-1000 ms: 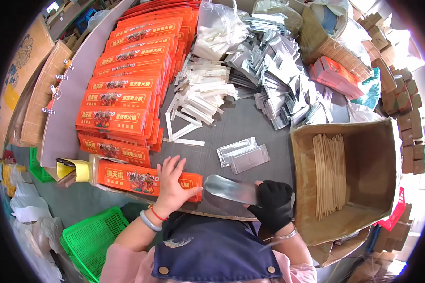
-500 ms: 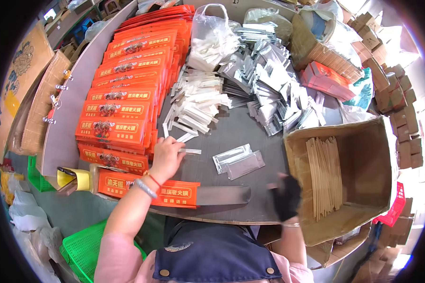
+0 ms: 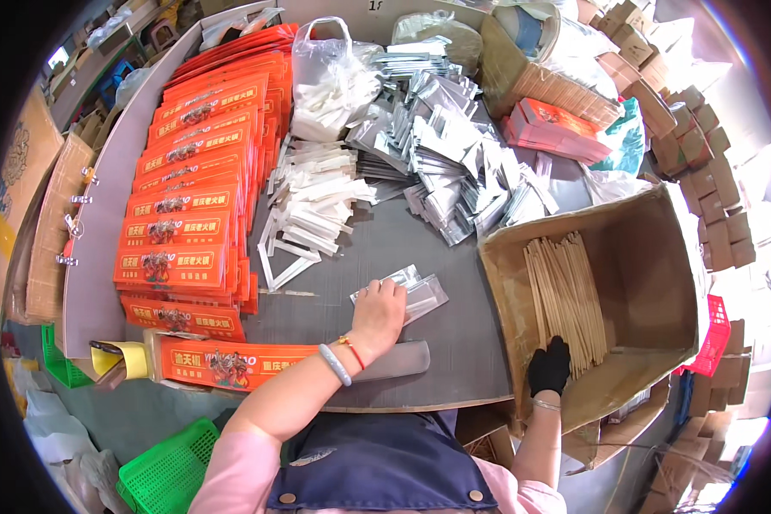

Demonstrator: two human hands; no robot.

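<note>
My left hand (image 3: 379, 315), bare, reaches over the middle of the dark tabletop. Its fingers bunch together on two flat, clear-and-silver plastic packets (image 3: 423, 296); what lies under the fingertips is hidden. In a black glove, my right hand (image 3: 549, 367) is inside the open cardboard box (image 3: 651, 283) on the right. Its fingers close over the near ends of a bundle of thin wooden chopsticks (image 3: 564, 291). Under my left forearm, a printed red sleeve (image 3: 231, 364) lies along the near table edge, with a dark, flat strip (image 3: 407, 360) sticking out of its right end.
Overlapping red sleeves (image 3: 176, 223) fill the left side. White paper strips (image 3: 317, 206) and silver packets (image 3: 463, 163) are heaped behind the middle. A clear bag (image 3: 330, 94) stands at the back. A green basket (image 3: 171, 467) is below the left table edge.
My left hand has moved right from the white strips onto the plastic packets. My right hand has gone from the tabletop into the box, onto the chopsticks. The whole view has shifted somewhat.
</note>
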